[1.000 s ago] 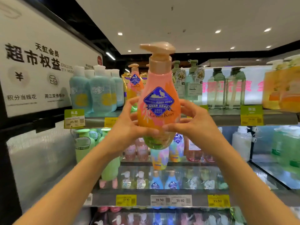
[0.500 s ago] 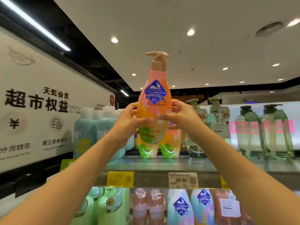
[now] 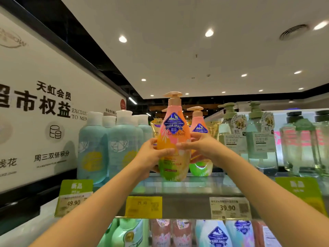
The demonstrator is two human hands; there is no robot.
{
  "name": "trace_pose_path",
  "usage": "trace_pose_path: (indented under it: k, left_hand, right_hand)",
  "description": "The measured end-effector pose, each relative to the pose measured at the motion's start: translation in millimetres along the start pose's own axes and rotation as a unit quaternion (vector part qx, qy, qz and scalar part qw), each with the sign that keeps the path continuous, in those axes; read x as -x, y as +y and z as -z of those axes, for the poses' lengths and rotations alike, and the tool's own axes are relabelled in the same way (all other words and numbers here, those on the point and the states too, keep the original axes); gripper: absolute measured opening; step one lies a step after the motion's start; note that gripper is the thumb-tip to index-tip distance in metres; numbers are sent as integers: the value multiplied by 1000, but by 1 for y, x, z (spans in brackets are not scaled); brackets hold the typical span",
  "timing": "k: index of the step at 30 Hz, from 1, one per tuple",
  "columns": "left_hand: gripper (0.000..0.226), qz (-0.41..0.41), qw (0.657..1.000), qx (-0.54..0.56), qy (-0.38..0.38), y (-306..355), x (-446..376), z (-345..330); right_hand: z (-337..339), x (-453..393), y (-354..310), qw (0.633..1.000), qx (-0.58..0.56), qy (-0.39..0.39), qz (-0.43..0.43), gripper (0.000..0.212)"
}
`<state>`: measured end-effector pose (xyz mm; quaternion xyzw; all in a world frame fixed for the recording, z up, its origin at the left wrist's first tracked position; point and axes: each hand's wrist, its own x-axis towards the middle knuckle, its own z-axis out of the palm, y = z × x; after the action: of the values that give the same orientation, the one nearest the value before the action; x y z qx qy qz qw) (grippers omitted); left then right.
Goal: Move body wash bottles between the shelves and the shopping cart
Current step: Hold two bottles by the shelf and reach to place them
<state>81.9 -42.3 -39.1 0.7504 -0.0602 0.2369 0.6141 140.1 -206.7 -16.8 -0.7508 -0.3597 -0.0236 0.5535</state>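
Observation:
A pink-orange-green pump bottle of body wash (image 3: 172, 132) with a blue label stands upright at the front of the top glass shelf (image 3: 187, 186). My left hand (image 3: 151, 157) grips its left side and my right hand (image 3: 201, 147) grips its right side, thumbs across the front. Its base is at the shelf surface; I cannot tell if it rests there. A matching bottle (image 3: 200, 139) stands right behind it, partly hidden by my right hand. The shopping cart is out of view.
Pale blue bottles (image 3: 108, 145) crowd the shelf's left side. Clear green pump bottles (image 3: 258, 139) fill the right. Price tags (image 3: 228, 207) line the shelf edge. More bottles (image 3: 217, 234) sit on the shelf below. A white sign wall (image 3: 44, 122) runs along the left.
Both hands lowered the bottle from above the shelf down to the shelf front, next to its twin. The camera tilted slightly upward.

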Motion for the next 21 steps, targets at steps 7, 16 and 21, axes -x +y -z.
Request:
trace_pose_path:
  k: [7,16,21]
  left_hand:
    - [47,26,1000,7,-2,-19,-14,1]
    - [41,40,999,31,-12,-32,-36,3]
    - [24,46,998,23,-34,-32,-41,4]
  right_hand:
    - [-6,-13,14,999,18,8,-37,30]
    - [-4,-25,27,996,56,-27,-62,21]
    - [-4,-31,32,996,64,-16,-66,29]
